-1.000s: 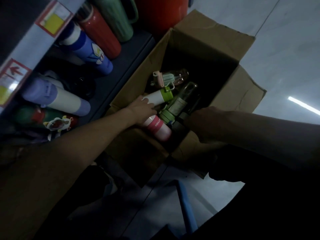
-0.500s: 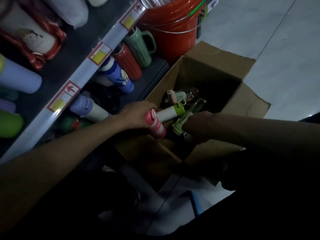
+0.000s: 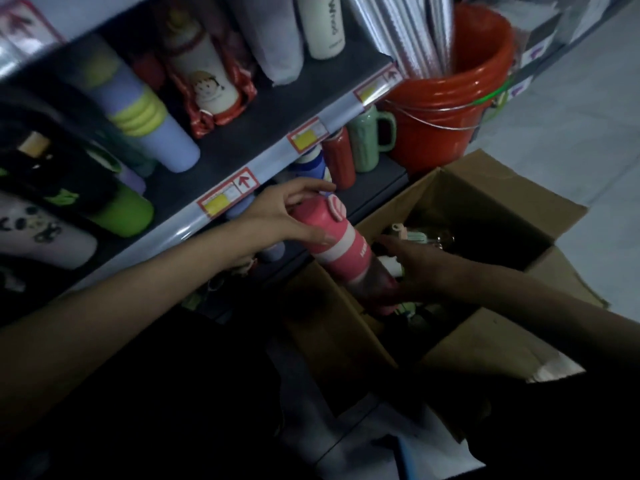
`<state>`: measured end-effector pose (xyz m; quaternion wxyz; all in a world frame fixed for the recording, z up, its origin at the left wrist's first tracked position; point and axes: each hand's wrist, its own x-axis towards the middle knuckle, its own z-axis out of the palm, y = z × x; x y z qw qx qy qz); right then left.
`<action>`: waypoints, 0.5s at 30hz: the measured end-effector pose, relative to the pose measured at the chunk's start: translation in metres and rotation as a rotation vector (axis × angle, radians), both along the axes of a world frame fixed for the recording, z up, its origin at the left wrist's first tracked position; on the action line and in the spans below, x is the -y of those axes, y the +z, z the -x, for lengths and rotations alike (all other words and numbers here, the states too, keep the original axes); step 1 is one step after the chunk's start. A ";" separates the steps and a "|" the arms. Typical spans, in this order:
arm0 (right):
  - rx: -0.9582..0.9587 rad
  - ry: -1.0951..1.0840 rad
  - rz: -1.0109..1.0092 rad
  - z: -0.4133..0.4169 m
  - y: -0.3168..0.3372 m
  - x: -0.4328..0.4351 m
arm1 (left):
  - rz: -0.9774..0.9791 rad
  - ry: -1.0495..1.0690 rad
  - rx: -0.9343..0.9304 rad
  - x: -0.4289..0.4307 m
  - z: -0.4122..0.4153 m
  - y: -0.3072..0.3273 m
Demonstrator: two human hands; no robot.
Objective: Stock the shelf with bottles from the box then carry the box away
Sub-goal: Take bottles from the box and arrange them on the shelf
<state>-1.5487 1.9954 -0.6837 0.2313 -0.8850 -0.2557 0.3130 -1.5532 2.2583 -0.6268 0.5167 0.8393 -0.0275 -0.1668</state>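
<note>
My left hand (image 3: 294, 216) grips the cap end of a pink bottle (image 3: 341, 242) with white bands. The bottle is tilted and held above the near left corner of the open cardboard box (image 3: 502, 202), just below the shelf's front rail (image 3: 277, 157). My right hand (image 3: 419, 268) reaches over the box, its fingers and thumb round the bottle's dark lower end. More bottles (image 3: 408, 233) lie in the box, mostly lost in shadow. The upper and lower shelf levels hold several bottles.
An orange bucket (image 3: 450, 109) with rolled silver sheets stands on the floor beyond the box. A green mug (image 3: 367, 140) and a red bottle (image 3: 341, 157) stand on the lower shelf close to the pink bottle. Pale tiled floor (image 3: 588, 140) lies to the right.
My left hand has lifted the pink bottle out of the box and up toward the shelf rail. My right hand has left the green bottle and moved to the pink bottle's lower end.
</note>
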 end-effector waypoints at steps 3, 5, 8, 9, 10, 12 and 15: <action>-0.175 -0.083 -0.250 -0.001 -0.004 -0.009 | 0.218 0.127 -0.018 0.001 0.005 -0.001; -0.351 -0.197 -0.425 -0.004 -0.010 -0.016 | 0.385 0.217 -0.043 0.002 0.004 -0.011; -0.534 -0.292 -0.598 -0.008 -0.020 -0.027 | 0.583 0.301 -0.072 0.001 0.003 -0.026; -0.568 -0.313 -0.639 -0.009 -0.022 -0.030 | 0.630 0.322 -0.083 0.000 0.002 -0.030; -0.603 -0.331 -0.677 -0.011 -0.024 -0.033 | 0.661 0.341 -0.092 0.000 0.002 -0.033; -0.662 -0.359 -0.736 -0.011 -0.024 -0.037 | 0.721 0.377 -0.110 0.002 0.001 -0.037; -0.707 -0.327 -0.764 -0.010 -0.018 -0.039 | 0.840 0.427 -0.158 0.011 -0.001 -0.038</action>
